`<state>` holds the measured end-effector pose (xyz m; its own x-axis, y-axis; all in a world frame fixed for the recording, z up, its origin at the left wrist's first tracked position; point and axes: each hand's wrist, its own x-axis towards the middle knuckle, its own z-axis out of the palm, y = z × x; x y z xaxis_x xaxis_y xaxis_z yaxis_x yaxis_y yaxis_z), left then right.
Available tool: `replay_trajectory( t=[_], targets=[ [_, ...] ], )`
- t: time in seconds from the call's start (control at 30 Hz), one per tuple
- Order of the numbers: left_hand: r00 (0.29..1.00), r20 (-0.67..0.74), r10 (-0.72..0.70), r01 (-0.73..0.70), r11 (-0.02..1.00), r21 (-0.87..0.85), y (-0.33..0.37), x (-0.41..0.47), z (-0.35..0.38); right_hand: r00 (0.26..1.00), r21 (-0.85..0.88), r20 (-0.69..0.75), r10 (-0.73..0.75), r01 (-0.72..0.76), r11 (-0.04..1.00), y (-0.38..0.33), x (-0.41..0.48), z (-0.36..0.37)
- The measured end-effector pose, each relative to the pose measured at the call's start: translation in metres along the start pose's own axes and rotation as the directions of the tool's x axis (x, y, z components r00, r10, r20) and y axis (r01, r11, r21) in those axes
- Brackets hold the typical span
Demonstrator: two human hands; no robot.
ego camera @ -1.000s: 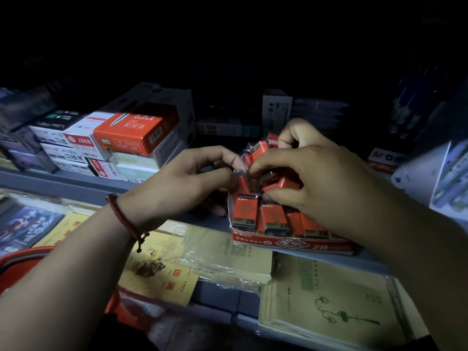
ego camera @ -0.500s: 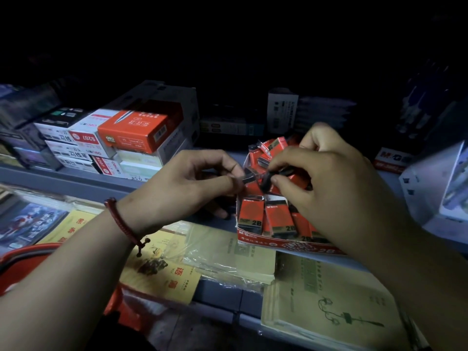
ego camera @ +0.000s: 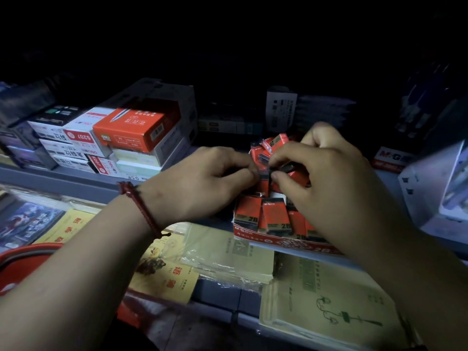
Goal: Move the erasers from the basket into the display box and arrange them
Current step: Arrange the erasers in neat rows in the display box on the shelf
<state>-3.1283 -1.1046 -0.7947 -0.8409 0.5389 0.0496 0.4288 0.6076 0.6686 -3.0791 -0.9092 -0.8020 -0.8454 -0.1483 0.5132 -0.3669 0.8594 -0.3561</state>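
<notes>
A red display box (ego camera: 283, 243) marked 2B sits on the shelf's edge, filled with several red-and-black erasers (ego camera: 274, 216) standing in rows. More erasers (ego camera: 274, 143) lie loose and tilted at the back of the box. My left hand (ego camera: 202, 183) reaches in from the left and pinches an eraser at the box's middle. My right hand (ego camera: 326, 173) comes over the box from the right, its thumb and fingers pinching a dark-ended eraser (ego camera: 287, 168) right beside the left fingertips. The red basket (ego camera: 27, 257) shows at the lower left, under my left forearm.
Stacked orange and white stationery boxes (ego camera: 126, 133) stand on the shelf to the left. Notebooks in plastic wrap (ego camera: 228, 252) and green exercise books (ego camera: 326, 305) lie on the lower ledge. A white carton (ego camera: 435, 188) sits at the right. The back of the shelf is dark.
Both hands stayed over the box's middle. The right hand lifted a little from the packed rows and now pinches an eraser beside the left fingertips; the view shifted slightly.
</notes>
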Motion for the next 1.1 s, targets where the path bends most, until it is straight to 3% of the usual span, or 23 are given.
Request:
replay_trajectory(
  t=[0.1,0.3,0.53,0.87,1.0,1.1],
  targets=[
    [0.997,0.060,-0.056,0.060,0.996,-0.062,0.002,0.002,0.000,1.000,0.004,-0.004,0.005,-0.005,1.000,0.000,0.000,-0.001],
    [0.998,0.041,-0.058,0.055,0.997,0.059,0.006,0.004,0.000,1.000,-0.008,-0.009,0.019,-0.019,1.000,0.000,0.000,0.000],
    [0.989,0.132,-0.072,0.089,0.987,-0.130,0.012,-0.004,-0.014,0.999,-0.047,-0.017,0.039,-0.040,0.998,0.001,0.000,0.001],
    [0.975,0.208,-0.077,0.070,0.997,0.040,0.016,-0.011,-0.013,0.998,-0.038,-0.008,0.064,-0.064,0.997,0.000,-0.001,0.000],
    [0.987,0.150,-0.063,0.053,0.996,0.069,0.012,-0.013,-0.010,0.998,-0.020,-0.015,0.065,-0.065,0.998,0.000,0.000,-0.001],
    [0.995,0.097,-0.029,0.010,0.981,0.195,0.010,-0.017,-0.008,0.997,-0.014,-0.021,0.075,-0.075,0.997,0.000,-0.001,-0.001]
  ],
)
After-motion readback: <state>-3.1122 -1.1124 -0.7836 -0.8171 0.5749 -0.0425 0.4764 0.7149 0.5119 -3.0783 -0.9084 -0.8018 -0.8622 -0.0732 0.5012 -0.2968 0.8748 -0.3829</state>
